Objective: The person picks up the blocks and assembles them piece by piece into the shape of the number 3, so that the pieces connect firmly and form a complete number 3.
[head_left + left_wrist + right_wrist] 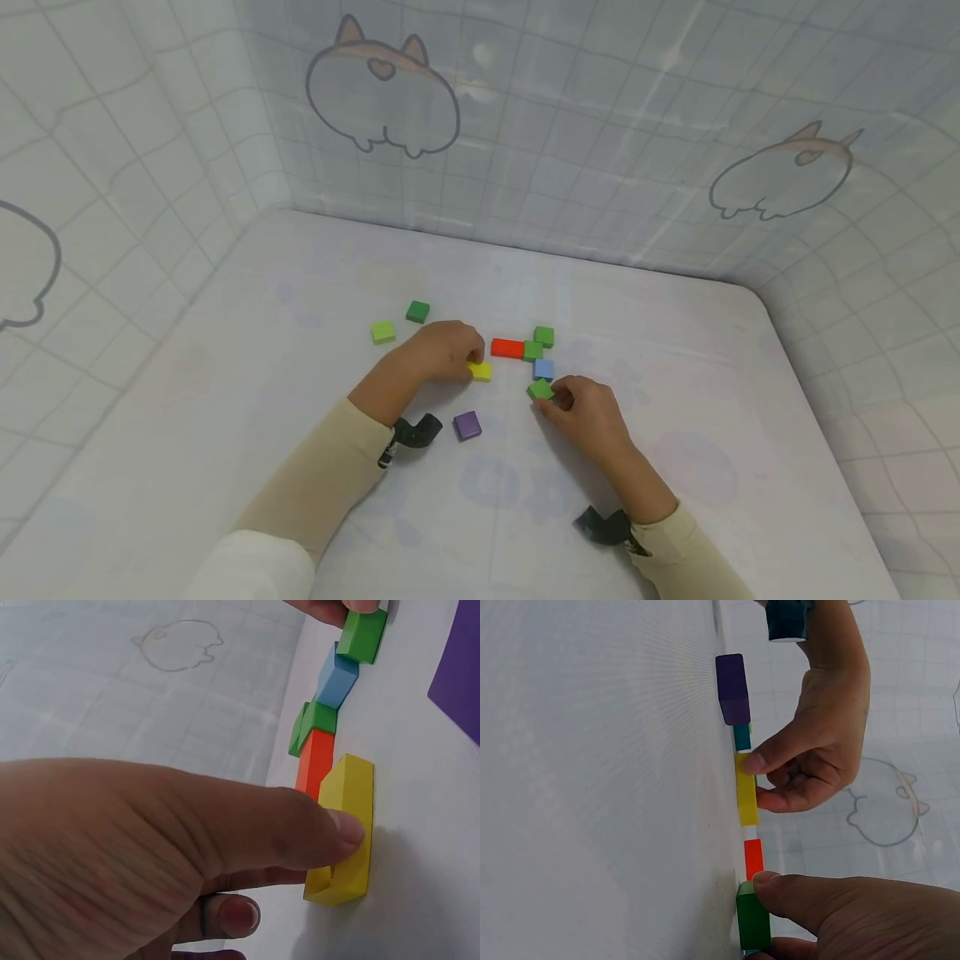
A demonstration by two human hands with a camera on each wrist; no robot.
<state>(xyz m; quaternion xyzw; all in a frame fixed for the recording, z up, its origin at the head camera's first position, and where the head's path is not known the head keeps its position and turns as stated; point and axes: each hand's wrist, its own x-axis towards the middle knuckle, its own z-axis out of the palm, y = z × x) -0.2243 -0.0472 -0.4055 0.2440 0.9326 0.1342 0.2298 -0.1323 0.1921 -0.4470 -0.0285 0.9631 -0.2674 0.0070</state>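
My left hand [442, 350] pinches a yellow block [352, 795] between thumb and fingers, low over the white surface. To its right, my right hand [592, 417] grips a green block [754, 922] by its sides. That green block stands just in front of a light blue block [543, 370]. Behind the blue one come a second green block [532, 351] and a third green block [544, 336], corner to corner. A long red block [507, 348] lies against the left side of the second green one. Between the yellow and red blocks there is a small gap in the right wrist view.
A purple block [467, 426] lies in front of the left hand. Farther back on the left are a lime block [383, 332] and a dark green block [417, 312]. Cloth walls with a grid pattern [570, 167] rise behind and at both sides of the white surface [510, 533].
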